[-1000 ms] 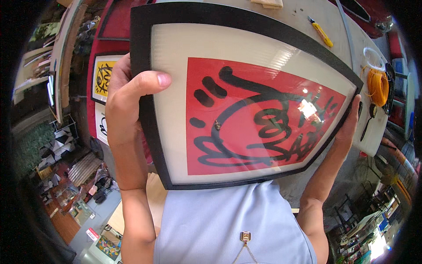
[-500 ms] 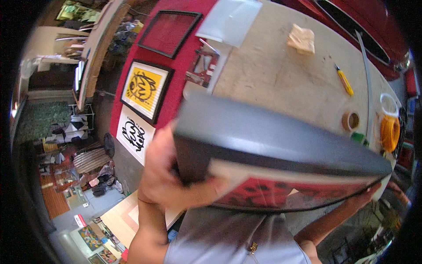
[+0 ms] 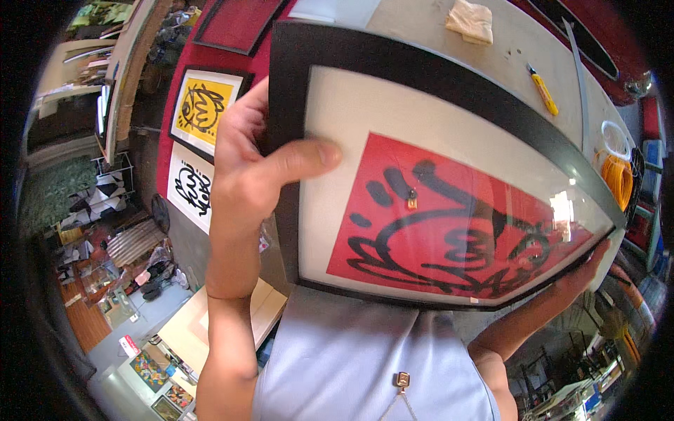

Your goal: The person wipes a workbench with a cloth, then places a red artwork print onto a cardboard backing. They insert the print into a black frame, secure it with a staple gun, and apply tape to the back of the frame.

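Both my hands hold up a black picture frame (image 3: 393, 67) over the near side of the table, its glazed front turned toward me. Behind the glass, a red print (image 3: 358, 242) with black brush-like drawing sits in a cream border, and bright reflections lie on the glass at the right. My left hand (image 3: 256, 165) grips the frame's left side, thumb on the front and fingers behind. At the lower right edge, my right hand (image 3: 588, 268) supports the frame; most of its fingers are hidden.
Left on red cloth lie a framed yellow print (image 3: 205, 105), a white print (image 3: 184, 189) and another black frame (image 3: 221, 48). The table (image 3: 414, 17) bears a folded cloth (image 3: 469, 21), a yellow utility knife (image 3: 543, 93), a metal strip (image 3: 578, 74) and an orange coil (image 3: 618, 181).
The frame has tilted from showing mostly its dark edge to showing its glazed front and red print. My left hand has risen with it. The whole view has shifted slightly.
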The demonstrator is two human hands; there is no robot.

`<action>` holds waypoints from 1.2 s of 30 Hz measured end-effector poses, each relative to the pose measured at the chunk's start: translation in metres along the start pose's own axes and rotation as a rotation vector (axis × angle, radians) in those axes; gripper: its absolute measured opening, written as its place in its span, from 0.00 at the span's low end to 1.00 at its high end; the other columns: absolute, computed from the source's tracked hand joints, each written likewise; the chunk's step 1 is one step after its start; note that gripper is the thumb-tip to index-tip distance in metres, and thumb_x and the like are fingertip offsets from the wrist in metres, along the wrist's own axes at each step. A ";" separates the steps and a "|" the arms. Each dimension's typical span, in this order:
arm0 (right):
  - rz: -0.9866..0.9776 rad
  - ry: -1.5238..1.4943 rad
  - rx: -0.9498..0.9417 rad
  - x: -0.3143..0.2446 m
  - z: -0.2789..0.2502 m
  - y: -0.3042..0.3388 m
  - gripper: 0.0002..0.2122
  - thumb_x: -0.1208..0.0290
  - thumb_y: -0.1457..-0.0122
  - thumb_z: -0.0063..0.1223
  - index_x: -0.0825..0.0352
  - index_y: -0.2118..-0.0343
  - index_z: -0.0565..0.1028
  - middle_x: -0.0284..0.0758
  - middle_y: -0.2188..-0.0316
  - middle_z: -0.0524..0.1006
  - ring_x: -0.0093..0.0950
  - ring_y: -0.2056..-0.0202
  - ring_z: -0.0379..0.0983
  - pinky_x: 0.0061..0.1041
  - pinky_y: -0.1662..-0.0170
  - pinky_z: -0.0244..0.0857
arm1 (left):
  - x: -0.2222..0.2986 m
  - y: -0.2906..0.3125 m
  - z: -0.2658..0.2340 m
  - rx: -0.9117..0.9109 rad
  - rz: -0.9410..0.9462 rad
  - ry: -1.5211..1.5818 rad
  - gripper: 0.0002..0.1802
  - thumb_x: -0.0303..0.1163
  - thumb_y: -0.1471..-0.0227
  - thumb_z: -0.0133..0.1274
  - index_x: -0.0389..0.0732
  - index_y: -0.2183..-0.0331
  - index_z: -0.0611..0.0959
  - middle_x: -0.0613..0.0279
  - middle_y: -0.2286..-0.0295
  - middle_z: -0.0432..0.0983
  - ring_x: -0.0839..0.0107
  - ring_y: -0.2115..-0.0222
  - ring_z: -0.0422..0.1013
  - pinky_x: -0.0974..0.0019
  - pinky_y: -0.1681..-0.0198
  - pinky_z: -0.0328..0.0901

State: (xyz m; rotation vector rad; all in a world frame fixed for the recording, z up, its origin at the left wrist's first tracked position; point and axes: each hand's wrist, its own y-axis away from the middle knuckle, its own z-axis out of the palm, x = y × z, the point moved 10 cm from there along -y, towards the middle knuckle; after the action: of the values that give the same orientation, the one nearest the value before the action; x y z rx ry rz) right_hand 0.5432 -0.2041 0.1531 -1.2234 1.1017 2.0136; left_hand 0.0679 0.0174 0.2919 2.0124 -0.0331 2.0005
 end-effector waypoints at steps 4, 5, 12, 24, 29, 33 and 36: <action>0.026 0.051 -0.030 0.007 0.023 0.001 0.19 0.55 0.41 0.50 0.67 0.58 0.72 0.30 0.69 0.74 0.21 0.69 0.71 0.20 0.64 0.67 | -0.013 -0.008 -0.005 0.088 0.022 -0.032 0.24 0.22 0.64 0.57 0.33 0.59 0.76 0.60 0.66 0.77 0.74 0.67 0.73 0.74 0.59 0.65; 0.045 0.055 -0.080 0.010 0.036 0.006 0.18 0.56 0.41 0.50 0.67 0.58 0.72 0.31 0.67 0.75 0.22 0.67 0.72 0.20 0.63 0.67 | -0.017 -0.012 -0.004 0.059 0.029 -0.078 0.25 0.24 0.64 0.58 0.32 0.58 0.76 0.59 0.66 0.77 0.74 0.67 0.73 0.73 0.58 0.65; 0.193 0.334 -0.173 0.043 0.057 0.010 0.24 0.63 0.50 0.59 0.72 0.53 0.67 0.38 0.62 0.74 0.28 0.62 0.73 0.25 0.58 0.66 | -0.073 -0.040 -0.028 0.096 -0.047 -0.166 0.28 0.28 0.62 0.59 0.28 0.56 0.73 0.56 0.65 0.75 0.73 0.65 0.72 0.74 0.58 0.64; 0.127 0.501 -0.109 0.013 0.067 0.034 0.15 0.65 0.49 0.57 0.69 0.61 0.73 0.34 0.69 0.76 0.23 0.70 0.73 0.23 0.65 0.67 | -0.111 -0.055 -0.028 -0.032 -0.136 -0.104 0.24 0.30 0.61 0.59 0.33 0.59 0.75 0.60 0.68 0.77 0.76 0.69 0.72 0.76 0.61 0.65; 0.048 0.598 -0.155 -0.013 0.082 0.056 0.11 0.72 0.48 0.53 0.68 0.61 0.74 0.37 0.64 0.75 0.22 0.63 0.72 0.17 0.61 0.66 | -0.123 -0.054 -0.041 0.116 -0.163 -0.056 0.23 0.28 0.60 0.57 0.32 0.58 0.74 0.58 0.68 0.76 0.73 0.69 0.73 0.73 0.60 0.66; -0.537 0.763 -0.252 -0.043 0.122 0.111 0.12 0.80 0.49 0.49 0.68 0.60 0.73 0.36 0.57 0.72 0.22 0.58 0.71 0.17 0.56 0.66 | -0.128 -0.049 -0.038 0.059 -0.161 -0.041 0.21 0.27 0.59 0.56 0.33 0.59 0.75 0.58 0.67 0.77 0.73 0.70 0.74 0.72 0.63 0.68; -0.778 0.939 -0.220 -0.056 0.127 0.133 0.12 0.79 0.49 0.49 0.66 0.59 0.73 0.37 0.55 0.70 0.22 0.55 0.70 0.18 0.53 0.64 | -0.129 -0.054 -0.030 0.047 -0.160 -0.035 0.20 0.27 0.59 0.55 0.33 0.59 0.76 0.58 0.67 0.77 0.73 0.70 0.74 0.72 0.64 0.68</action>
State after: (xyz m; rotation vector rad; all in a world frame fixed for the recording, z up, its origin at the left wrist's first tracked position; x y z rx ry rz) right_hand 0.4074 -0.1673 0.2846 -2.3634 0.5615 0.9536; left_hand 0.0474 0.0503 0.1545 2.0095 0.1636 1.8844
